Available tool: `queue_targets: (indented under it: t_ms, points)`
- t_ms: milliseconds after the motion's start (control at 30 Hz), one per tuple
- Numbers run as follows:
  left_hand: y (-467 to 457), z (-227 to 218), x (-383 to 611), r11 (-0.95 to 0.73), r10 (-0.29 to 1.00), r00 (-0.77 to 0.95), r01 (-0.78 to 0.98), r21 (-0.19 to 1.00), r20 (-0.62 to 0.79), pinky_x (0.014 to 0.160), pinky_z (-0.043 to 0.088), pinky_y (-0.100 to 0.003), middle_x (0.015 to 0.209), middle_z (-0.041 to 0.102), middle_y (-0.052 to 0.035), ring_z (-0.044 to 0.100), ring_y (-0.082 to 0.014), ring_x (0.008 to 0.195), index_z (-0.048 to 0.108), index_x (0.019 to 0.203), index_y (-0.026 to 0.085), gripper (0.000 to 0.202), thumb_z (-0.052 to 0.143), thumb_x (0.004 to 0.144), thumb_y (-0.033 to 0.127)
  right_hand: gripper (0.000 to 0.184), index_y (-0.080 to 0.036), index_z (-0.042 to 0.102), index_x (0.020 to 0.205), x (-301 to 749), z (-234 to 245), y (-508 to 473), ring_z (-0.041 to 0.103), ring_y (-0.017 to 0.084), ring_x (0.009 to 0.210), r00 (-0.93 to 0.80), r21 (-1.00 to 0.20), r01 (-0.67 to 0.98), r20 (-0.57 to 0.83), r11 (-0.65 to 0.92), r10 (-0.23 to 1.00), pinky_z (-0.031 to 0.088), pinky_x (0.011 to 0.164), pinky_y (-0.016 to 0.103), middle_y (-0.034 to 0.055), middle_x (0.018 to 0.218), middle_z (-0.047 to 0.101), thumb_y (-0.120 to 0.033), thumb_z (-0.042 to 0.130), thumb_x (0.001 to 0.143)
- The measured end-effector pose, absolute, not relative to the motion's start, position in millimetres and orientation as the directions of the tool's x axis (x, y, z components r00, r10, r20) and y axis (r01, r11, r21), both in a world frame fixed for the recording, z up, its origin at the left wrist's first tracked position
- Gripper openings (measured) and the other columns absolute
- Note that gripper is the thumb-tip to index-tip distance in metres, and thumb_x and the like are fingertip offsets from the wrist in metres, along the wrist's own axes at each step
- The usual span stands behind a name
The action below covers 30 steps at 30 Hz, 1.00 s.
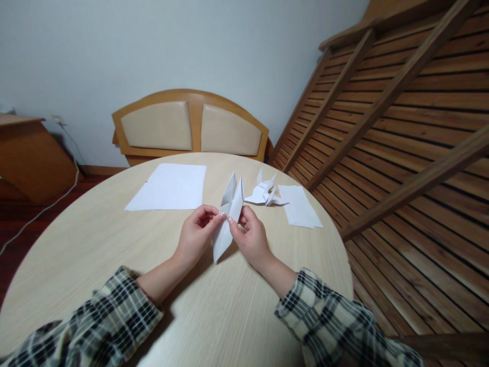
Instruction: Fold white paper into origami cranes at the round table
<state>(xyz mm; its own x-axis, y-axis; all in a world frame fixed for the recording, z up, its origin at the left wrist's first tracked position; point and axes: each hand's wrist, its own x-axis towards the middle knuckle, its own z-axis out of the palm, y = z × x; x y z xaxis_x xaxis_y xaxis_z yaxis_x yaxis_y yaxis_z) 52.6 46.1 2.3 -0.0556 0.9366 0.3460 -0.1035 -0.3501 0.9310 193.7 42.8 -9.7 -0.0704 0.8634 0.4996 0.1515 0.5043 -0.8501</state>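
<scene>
A partly folded white paper figure (pixel 229 214), long and pointed with two upright flaps, is held just above the round light-wood table (pixel 95 255). My left hand (pixel 196 234) pinches its left side near the middle. My right hand (pixel 250 237) pinches the right side, fingertips almost meeting the left hand's. Both wrists rest near the table, in plaid sleeves.
A finished folded white paper crane (pixel 264 192) lies just beyond the hands. Flat white sheets (pixel 170 187) lie at the far left, and a smaller stack of white paper (pixel 300 206) at the right. A wooden chair (pixel 191 127) stands behind the table. A slatted wooden wall (pixel 401 127) is at right.
</scene>
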Motion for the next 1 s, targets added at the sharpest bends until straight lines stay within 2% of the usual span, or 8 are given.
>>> queue_targets:
  t_ms: [133,200,300,400,533,667,800,1000]
  points:
    - [49,-2,50,-0.308,0.951,-0.028,-0.124,0.943,0.307,0.047,0.034,-0.020,0.054,0.044,0.0097,0.042,-0.0101,0.048,0.059,0.099,0.021,0.028,0.072,0.077,0.032,0.012,-0.023,0.055,0.097,193,-9,42,0.067,0.018,0.079,-0.085,-0.871,0.119,0.469,0.477,0.879,0.057,0.073,0.033,0.0017,0.083,0.066,-0.033,0.056,0.090]
    - [51,-4,48,-0.310,0.950,0.015,-0.066,0.948,0.312,0.048,0.033,-0.022,0.056,0.047,0.0074,0.042,-0.0111,0.050,0.062,0.102,0.020,0.028,0.069,0.080,0.035,0.013,-0.023,0.056,0.097,193,-9,43,0.067,0.018,0.080,-0.096,-0.881,0.091,0.457,0.465,0.884,0.055,0.072,0.032,0.0020,0.084,0.066,-0.034,0.056,0.091]
    - [51,-5,46,-0.356,0.932,0.080,0.028,0.934,0.353,0.056,0.038,-0.026,0.067,0.055,0.0008,0.047,-0.0141,0.061,0.068,0.084,0.019,0.022,0.063,0.084,0.040,0.015,-0.022,0.057,0.093,193,-8,43,0.063,0.015,0.071,-0.116,-0.899,0.061,0.426,0.434,0.897,0.051,0.062,0.028,0.0008,0.078,0.065,-0.037,0.056,0.090]
    - [50,-3,45,-0.386,0.920,0.099,0.074,0.920,0.378,0.065,0.040,-0.028,0.070,0.052,-0.0008,0.049,-0.0163,0.071,0.066,0.067,0.018,0.030,0.060,0.086,0.042,0.018,-0.020,0.057,0.090,194,-6,44,0.054,0.012,0.059,-0.145,-0.922,0.031,0.377,0.385,0.915,0.041,0.052,0.025,-0.0015,0.069,0.060,-0.038,0.057,0.089]
    - [50,-7,47,-0.224,0.958,0.150,-0.145,0.964,0.246,0.073,0.041,-0.029,0.082,0.059,-0.0035,0.051,-0.0181,0.079,0.069,0.075,0.016,0.028,0.065,0.082,0.043,0.021,-0.019,0.058,0.089,196,-6,45,0.050,0.012,0.057,-0.187,-0.951,-0.036,0.310,0.308,0.932,0.038,0.053,0.026,-0.0027,0.064,0.055,-0.039,0.059,0.087]
    - [52,-14,48,-0.010,0.957,0.270,-0.344,0.939,0.109,0.073,0.043,-0.029,0.079,0.063,-0.0037,0.054,-0.0188,0.078,0.069,0.081,0.014,0.031,0.069,0.079,0.046,0.023,-0.019,0.060,0.088,197,-8,46,0.054,0.015,0.064,-0.229,-0.963,-0.091,0.268,0.253,0.936,0.042,0.058,0.028,-0.0016,0.065,0.056,-0.042,0.061,0.085]
    - [51,-16,48,0.023,0.952,0.290,-0.384,0.923,0.097,0.071,0.043,-0.028,0.078,0.065,-0.0035,0.055,-0.0178,0.075,0.069,0.080,0.014,0.033,0.072,0.077,0.047,0.025,-0.019,0.061,0.089,197,-9,46,0.056,0.016,0.068,-0.255,-0.966,-0.110,0.254,0.234,0.933,0.043,0.060,0.029,0.0000,0.069,0.059,-0.043,0.062,0.084]
    - [51,-13,50,0.040,0.970,0.233,-0.420,0.907,0.065,0.069,0.044,-0.025,0.074,0.067,-0.0026,0.055,-0.0152,0.072,0.072,0.078,0.013,0.031,0.077,0.073,0.044,0.025,-0.019,0.059,0.088,199,-8,46,0.057,0.015,0.068,-0.245,-0.968,-0.104,0.249,0.230,0.937,0.044,0.064,0.030,0.0007,0.074,0.061,-0.044,0.063,0.083]
